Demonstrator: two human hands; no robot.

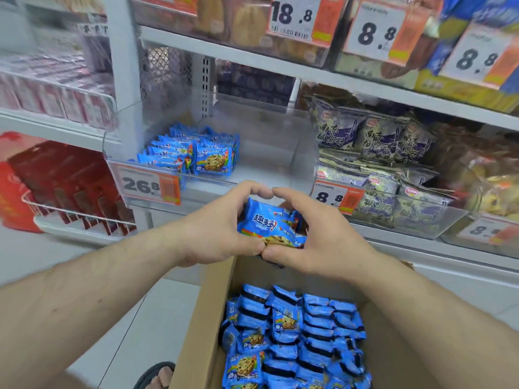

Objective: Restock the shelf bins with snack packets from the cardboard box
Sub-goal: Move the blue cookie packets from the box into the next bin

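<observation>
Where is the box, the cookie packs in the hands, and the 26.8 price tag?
cardboard box (196, 327), head view: on its left wall.
held cookie packets (266, 223), head view: on the top blue wrapper.
26.8 price tag (140, 185), head view: on the printed number.

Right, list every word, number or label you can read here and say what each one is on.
"26.8": orange price tag on the clear bin with blue packets.
"18.8": top-shelf price tag.
"8.8": two more top-shelf tags and.
"8.8": tag on the purple packets' bin.
"趣多多": blue packets held by the left hand and right hand.
Purple packets: lettering too blurred to read.
</observation>
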